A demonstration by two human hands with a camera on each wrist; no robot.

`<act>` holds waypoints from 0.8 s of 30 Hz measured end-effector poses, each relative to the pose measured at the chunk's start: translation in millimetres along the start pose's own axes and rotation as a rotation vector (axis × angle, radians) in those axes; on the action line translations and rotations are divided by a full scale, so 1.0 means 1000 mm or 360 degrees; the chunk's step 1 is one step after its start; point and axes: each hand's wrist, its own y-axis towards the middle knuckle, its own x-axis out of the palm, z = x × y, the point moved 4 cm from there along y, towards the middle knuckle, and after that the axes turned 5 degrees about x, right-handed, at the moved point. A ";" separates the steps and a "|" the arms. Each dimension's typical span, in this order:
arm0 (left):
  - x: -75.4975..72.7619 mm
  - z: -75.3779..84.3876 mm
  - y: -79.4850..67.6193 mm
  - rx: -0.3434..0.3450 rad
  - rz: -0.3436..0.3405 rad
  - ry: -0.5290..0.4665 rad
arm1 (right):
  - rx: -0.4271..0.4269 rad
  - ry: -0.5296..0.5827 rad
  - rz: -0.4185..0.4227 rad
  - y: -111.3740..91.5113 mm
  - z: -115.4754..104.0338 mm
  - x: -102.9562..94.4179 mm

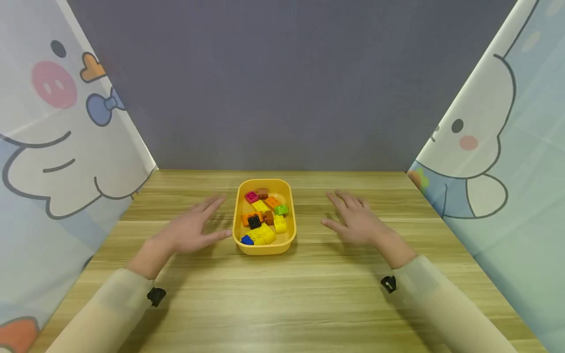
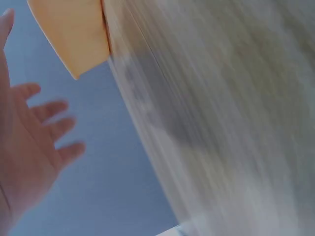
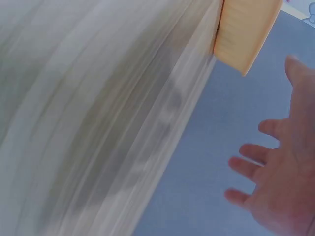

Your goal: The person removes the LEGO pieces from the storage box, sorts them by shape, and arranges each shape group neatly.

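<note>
Yellow-orange box [image 1: 265,250] stands on the table [image 1: 273,299], between left hand [image 1: 194,230] and right hand [image 1: 355,223], closer to the left. Long axis runs away from the person, near end to far end; open top faces up. Walls smooth, corners rounded, rim plain. Contents: loose studded bricks [image 1: 262,234] in yellow, orange, brown, black, blue, green and magenta, lying at mixed angles. Blue brick [image 1: 247,240] at near left corner; magenta brick [image 1: 251,197] toward far left; green brick [image 1: 281,210] by right wall. Left hand: fingers extended, thumb tip just beside the box; contact cannot be judged. Right hand: fingers extended and spread, apart from the box.
</note>
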 end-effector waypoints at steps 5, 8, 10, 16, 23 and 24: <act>0.009 -0.008 0.008 0.0024 -0.0053 -0.0367 | -0.0034 0.0201 -0.0016 0.011 -0.013 -0.001; 0.015 -0.012 0.015 0.0036 -0.0102 -0.0502 | -0.0104 0.0271 -0.0010 0.021 -0.027 0.001; 0.019 -0.013 0.019 0.0045 -0.0144 -0.0570 | -0.0176 0.0305 0.0004 0.029 -0.038 0.004; 0.024 -0.015 0.030 0.0053 -0.0239 -0.0684 | -0.0375 0.0411 -0.0034 0.052 -0.077 0.013; 0.026 -0.018 0.035 0.0050 -0.0278 -0.0775 | -0.0538 0.0490 -0.0188 0.077 -0.113 0.024; 0.027 -0.018 0.036 0.0051 -0.0282 -0.0786 | -0.0553 0.0499 -0.0212 0.079 -0.116 0.026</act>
